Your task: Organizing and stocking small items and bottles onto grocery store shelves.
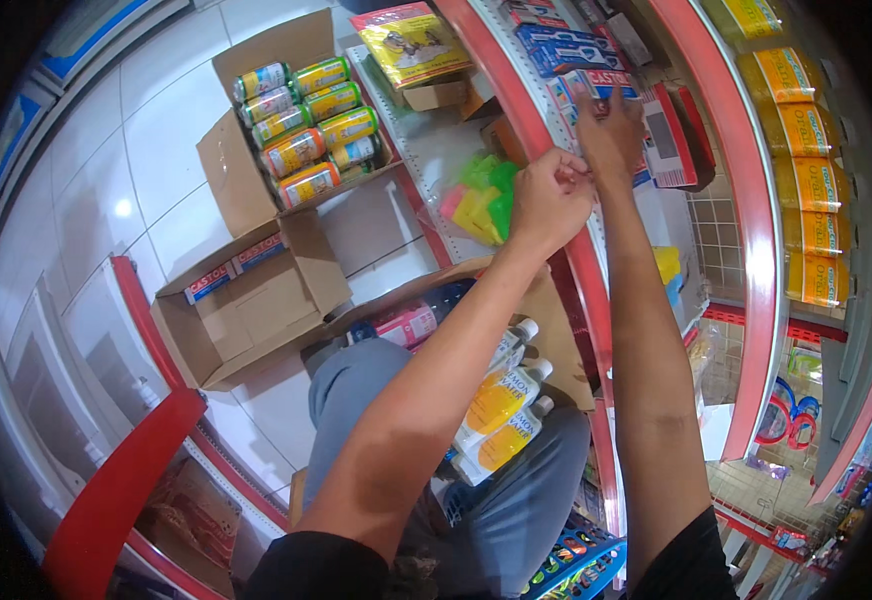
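My right hand [610, 139] reaches onto the shelf, its thumb and fingers spread against a small blue, white and red carton [607, 78]. Whether it grips the carton or only touches it is hard to tell. My left hand [554, 196] is beside my right wrist, over the shelf's red front edge [530, 124]. Its fingers are curled, with nothing visible in them. Below it sits a clear bag of green, yellow and pink plastic pieces [485, 195]. More blue-and-white cartons [567, 51] lie farther back on the same shelf, and a red-and-white box [668, 139] stands to the right.
An open cardboard box [248, 315] on the left holds two similar cartons [235, 264]. Behind it, another box [235, 176] contains several cans [320, 120]. Lemon water bottles [500, 412] stand between my knees in a carton. Orange bottles [811, 180] line the shelf at right. A blue basket [582, 555] is below.
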Available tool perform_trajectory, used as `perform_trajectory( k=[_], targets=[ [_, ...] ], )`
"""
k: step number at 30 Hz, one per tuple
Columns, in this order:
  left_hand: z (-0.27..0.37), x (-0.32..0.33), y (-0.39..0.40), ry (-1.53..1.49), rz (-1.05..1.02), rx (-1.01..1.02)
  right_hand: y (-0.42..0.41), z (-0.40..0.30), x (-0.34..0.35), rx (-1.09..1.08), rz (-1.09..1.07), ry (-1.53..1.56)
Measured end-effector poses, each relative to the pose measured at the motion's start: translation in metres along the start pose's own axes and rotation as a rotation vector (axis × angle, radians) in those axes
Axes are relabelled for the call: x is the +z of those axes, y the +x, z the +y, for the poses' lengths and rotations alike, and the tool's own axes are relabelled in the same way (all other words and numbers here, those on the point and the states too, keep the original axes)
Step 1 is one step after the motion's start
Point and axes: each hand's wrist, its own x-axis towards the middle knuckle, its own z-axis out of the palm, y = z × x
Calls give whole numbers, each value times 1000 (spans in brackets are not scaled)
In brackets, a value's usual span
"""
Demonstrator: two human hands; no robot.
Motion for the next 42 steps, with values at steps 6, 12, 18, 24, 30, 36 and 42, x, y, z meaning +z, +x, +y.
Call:
perform_trajectory(
  k=[6, 12, 18, 24, 30, 36, 42],
  targets=[
    [74, -109, 41, -299, 320, 218, -109, -88, -116, 150, -126, 726],
    [35, -337, 32, 323, 1159, 571, -280, -207, -178, -55, -698, 940],
    [-78, -568, -138, 670, 1153, -347, -281, -241, -172, -400, -614, 757],
    [-132, -593, -173, 415, 944, -663, -272, -235, -169, -389, -728, 670],
    [-126, -639, -159, 616, 944, -795, -262, -246, -173, -396, -741, 752],
    [-152, -532, -175, 1482, 559, -854, -266, -237, -157, -394, -777, 654],
    [-144, -540, -202, 1466, 520, -993, -264, -243, -170, -407, -774, 716]
  ],
)
